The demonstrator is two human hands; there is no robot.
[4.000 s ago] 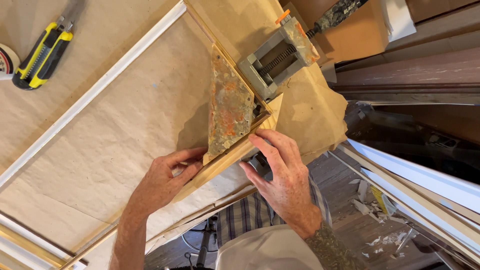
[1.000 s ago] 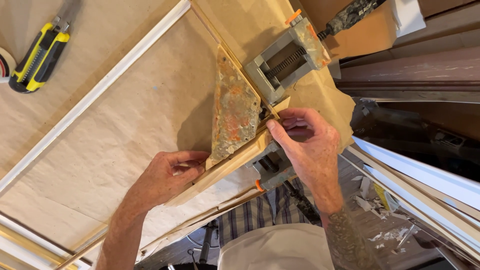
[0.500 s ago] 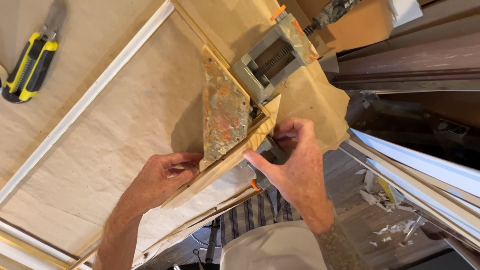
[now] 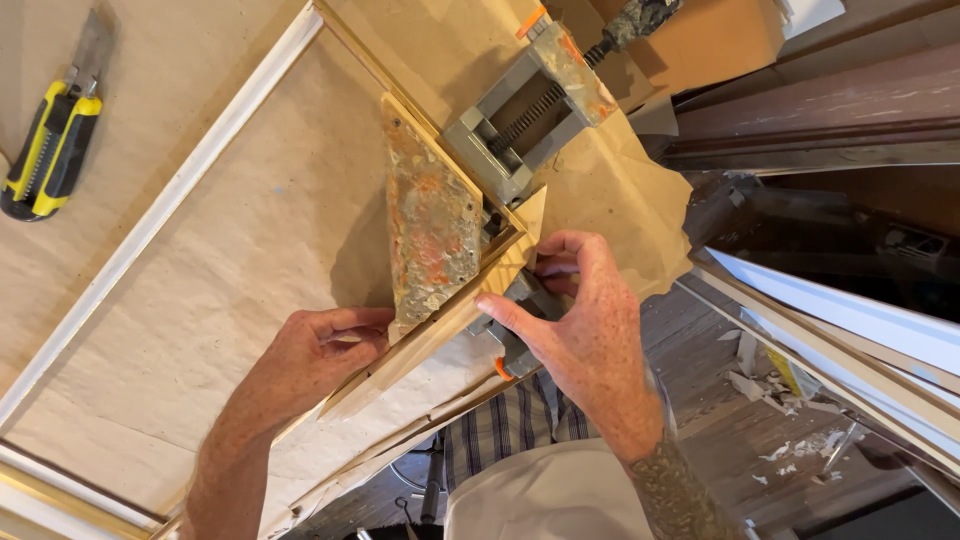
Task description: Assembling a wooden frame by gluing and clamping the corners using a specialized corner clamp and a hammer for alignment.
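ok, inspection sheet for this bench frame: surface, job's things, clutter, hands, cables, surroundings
Surface: bench covered in tan paper, torn at the near edge.
Job's things: wooden moulding strip seated against a rusty triangular plate of a grey corner clamp; a second strip runs along the plate's far edge.
Clutter: yellow and black utility knife at far left; long white moulding lying diagonally.
Hands: left hand presses the strip's near end; right hand rests fingers on the strip and on the clamp part below it.
Cables: nothing seen.
Surroundings: stacked white trim at right; wood floor with white scraps.
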